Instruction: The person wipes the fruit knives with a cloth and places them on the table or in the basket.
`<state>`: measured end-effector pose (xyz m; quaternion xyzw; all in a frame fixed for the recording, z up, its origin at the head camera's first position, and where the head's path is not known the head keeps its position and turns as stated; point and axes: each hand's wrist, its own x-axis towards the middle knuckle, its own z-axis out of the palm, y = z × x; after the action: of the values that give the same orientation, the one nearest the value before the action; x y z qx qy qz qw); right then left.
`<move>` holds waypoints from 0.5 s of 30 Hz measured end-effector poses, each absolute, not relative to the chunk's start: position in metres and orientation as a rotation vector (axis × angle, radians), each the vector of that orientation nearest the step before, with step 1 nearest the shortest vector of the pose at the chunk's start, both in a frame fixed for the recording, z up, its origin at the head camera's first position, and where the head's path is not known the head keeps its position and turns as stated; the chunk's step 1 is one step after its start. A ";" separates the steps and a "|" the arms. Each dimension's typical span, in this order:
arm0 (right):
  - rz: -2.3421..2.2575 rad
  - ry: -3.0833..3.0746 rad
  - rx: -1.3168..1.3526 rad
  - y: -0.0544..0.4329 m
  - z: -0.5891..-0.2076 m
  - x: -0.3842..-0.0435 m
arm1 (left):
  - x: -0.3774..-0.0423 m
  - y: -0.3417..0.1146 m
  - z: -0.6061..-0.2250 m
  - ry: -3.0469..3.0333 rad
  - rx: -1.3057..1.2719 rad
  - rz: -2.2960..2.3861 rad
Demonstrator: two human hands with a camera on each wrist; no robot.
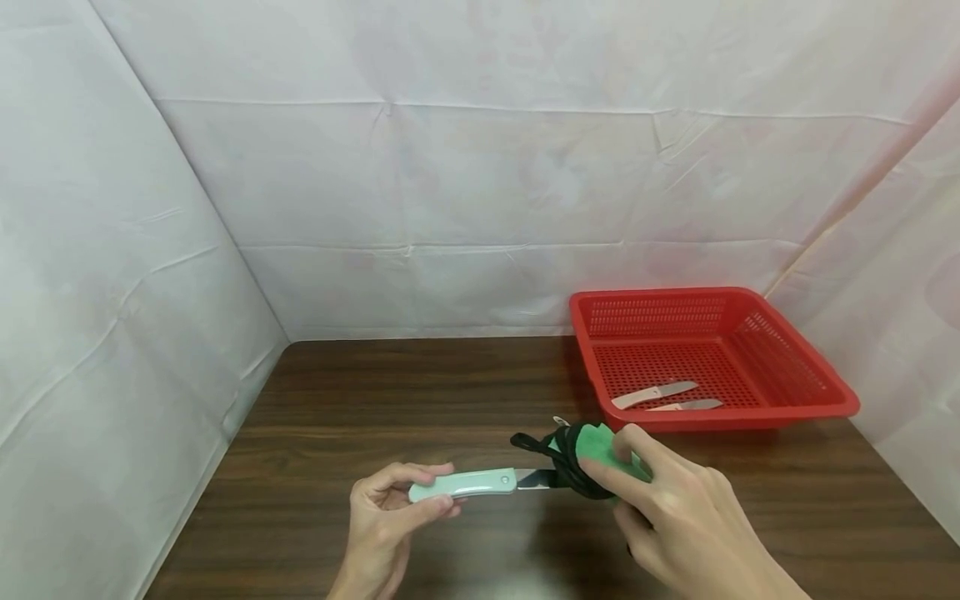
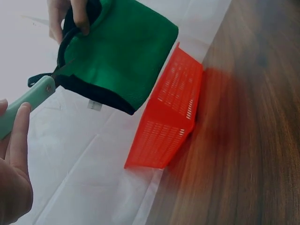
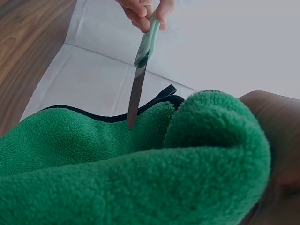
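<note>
My left hand (image 1: 382, 521) holds a folding knife with a pale mint-green handle (image 1: 480, 482) between thumb and fingers. Its blade is out and points right, toward the cloth. My right hand (image 1: 682, 500) grips a folded, fluffy green cloth (image 2: 124, 51) with black edging and a loop, raised over the table. In the right wrist view the blade (image 3: 136, 91) lies against the cloth's fleecy green face (image 3: 61, 140), its tip overlapping the pile. A small white tag (image 2: 94, 105) hangs from the black edge.
A red plastic basket (image 1: 750, 417) stands at the back right of the dark wood table (image 1: 360, 400). Inside it lie two pale-handled knives, one (image 1: 652, 394) behind the other (image 1: 693, 406), with blades out. White sheets (image 1: 480, 183) hang behind and at both sides.
</note>
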<state>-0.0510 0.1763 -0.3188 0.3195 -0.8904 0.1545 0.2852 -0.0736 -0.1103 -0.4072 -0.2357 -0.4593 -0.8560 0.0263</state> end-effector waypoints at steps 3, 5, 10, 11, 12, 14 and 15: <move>0.410 -2.388 0.858 0.174 -0.317 -0.051 | -0.074 -0.108 -0.407 -1.444 -0.703 -2.651; 0.404 -2.381 0.863 0.172 -0.316 -0.052 | -0.075 -0.107 -0.407 -1.469 -0.682 -2.651; 0.407 -2.403 0.865 0.168 -0.316 -0.052 | -0.077 -0.104 -0.406 -1.505 -0.648 -2.655; 0.408 -2.408 0.866 0.167 -0.316 -0.052 | -0.077 -0.103 -0.406 -1.509 -0.643 -2.653; 0.409 -2.412 0.868 0.167 -0.316 -0.053 | -0.077 -0.102 -0.405 -1.507 -0.642 -2.652; 0.406 -2.406 0.876 0.166 -0.316 -0.053 | -0.078 -0.101 -0.405 -1.509 -0.635 -2.649; 0.405 -2.402 0.880 0.165 -0.316 -0.053 | -0.078 -0.101 -0.405 -1.511 -0.630 -2.648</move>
<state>-0.0533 0.1654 -0.3162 0.3268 -0.8924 0.1506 0.2722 -0.0781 -0.1009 -0.4050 -0.2024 -0.4852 -0.8505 0.0144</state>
